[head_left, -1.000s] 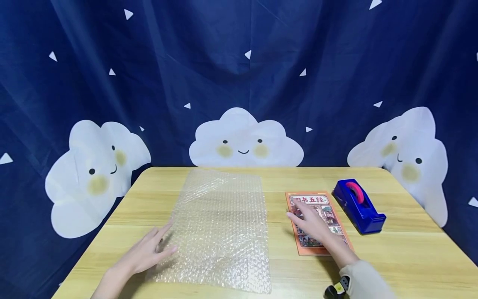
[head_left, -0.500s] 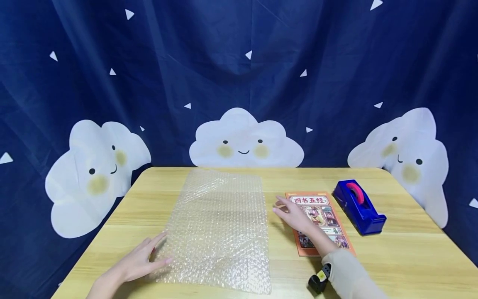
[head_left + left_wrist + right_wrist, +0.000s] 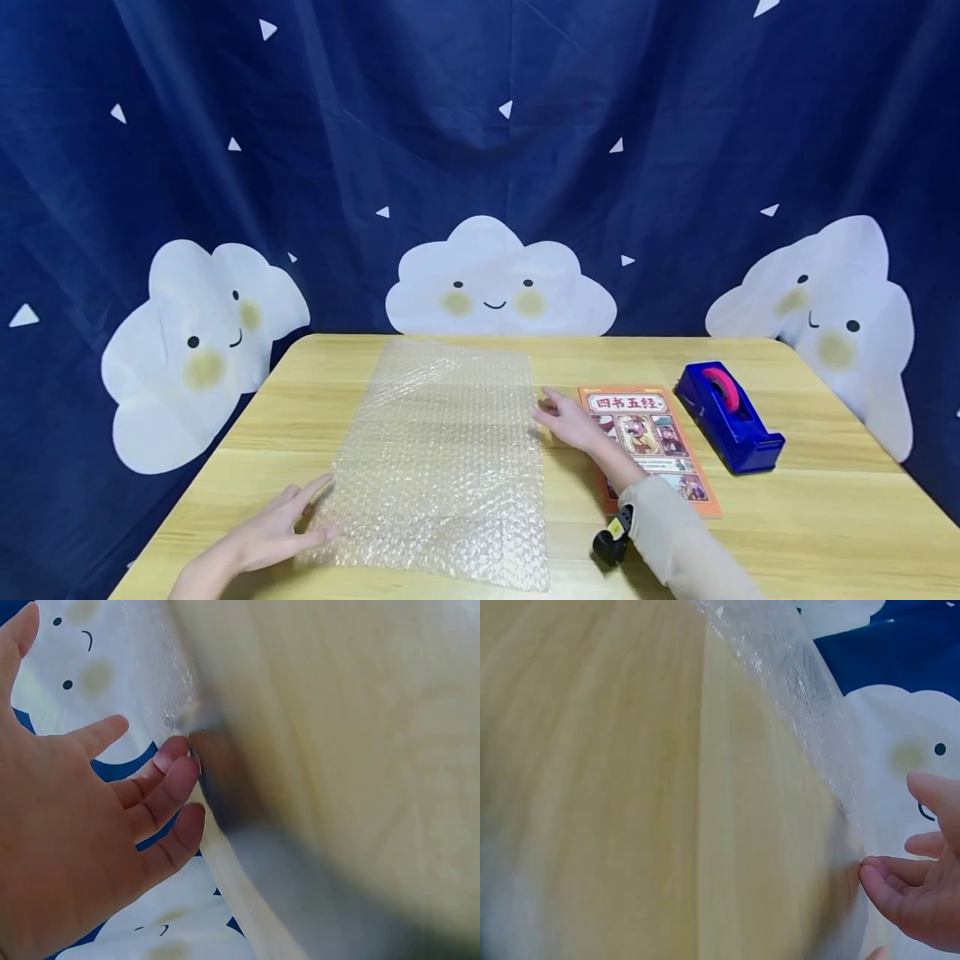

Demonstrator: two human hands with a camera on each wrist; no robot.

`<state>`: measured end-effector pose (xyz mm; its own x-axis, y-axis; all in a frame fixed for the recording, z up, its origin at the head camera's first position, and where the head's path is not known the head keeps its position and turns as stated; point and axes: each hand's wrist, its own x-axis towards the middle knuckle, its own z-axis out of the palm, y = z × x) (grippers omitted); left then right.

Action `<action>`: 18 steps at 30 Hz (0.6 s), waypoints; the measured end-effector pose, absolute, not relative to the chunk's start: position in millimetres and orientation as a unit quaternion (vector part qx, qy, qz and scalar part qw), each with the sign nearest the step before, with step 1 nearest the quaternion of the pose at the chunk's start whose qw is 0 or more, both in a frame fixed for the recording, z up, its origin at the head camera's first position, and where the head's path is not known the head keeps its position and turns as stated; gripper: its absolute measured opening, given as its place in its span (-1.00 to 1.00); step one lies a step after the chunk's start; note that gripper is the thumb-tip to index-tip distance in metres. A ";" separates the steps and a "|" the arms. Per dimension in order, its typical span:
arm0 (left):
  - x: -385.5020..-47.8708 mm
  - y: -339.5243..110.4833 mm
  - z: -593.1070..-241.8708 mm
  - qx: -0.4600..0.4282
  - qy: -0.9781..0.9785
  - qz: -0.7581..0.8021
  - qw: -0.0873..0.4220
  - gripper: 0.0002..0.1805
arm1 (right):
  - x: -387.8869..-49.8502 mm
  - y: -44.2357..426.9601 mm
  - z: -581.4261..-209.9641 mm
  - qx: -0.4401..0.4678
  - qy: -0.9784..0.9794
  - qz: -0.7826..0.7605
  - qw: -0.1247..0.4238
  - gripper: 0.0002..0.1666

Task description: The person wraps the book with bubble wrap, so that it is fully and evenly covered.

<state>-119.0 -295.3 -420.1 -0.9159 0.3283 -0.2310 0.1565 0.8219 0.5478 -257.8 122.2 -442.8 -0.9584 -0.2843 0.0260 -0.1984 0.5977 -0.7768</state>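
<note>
A sheet of clear bubble wrap (image 3: 442, 467) lies flat on the wooden table. At its lower left edge is my left hand (image 3: 258, 533), thumb and fingers spread. The left wrist view shows that hand (image 3: 97, 810) with its fingertips by the table surface and nothing held. My right hand (image 3: 572, 423) hovers at or touches the sheet's right edge, its fingers loosely bent; in the right wrist view the hand (image 3: 922, 881) pinches nothing visible. Beneath the right forearm is an orange comic-style book (image 3: 671, 437), partly covered by it.
A blue tape dispenser (image 3: 731, 429) with a pink-red roll core stands right of the book. The wooden table (image 3: 817, 500) ends at a dark blue curtain (image 3: 495, 150) printed with white clouds. A black device (image 3: 612, 537) is strapped at the right wrist.
My right hand has moved left, from over the book to the bubble wrap's right edge. My left hand has shifted slightly left and nearer. Bubble wrap, book and dispenser stay in place.
</note>
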 end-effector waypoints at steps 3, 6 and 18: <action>-118.1 -294.1 -420.0 0.154 0.928 0.298 0.165 -0.15 | -260.1 116.2 -445.3 -0.130 0.886 -0.442 0.052 -0.27; -117.2 -293.3 -420.8 0.174 0.917 0.318 0.165 -0.17 | -261.1 111.7 -447.9 -0.122 0.881 -0.455 0.049 -0.21; -115.5 -302.2 -424.8 0.204 0.887 0.376 0.176 -0.28 | -263.2 109.7 -449.3 -0.035 0.790 -0.604 0.094 -0.33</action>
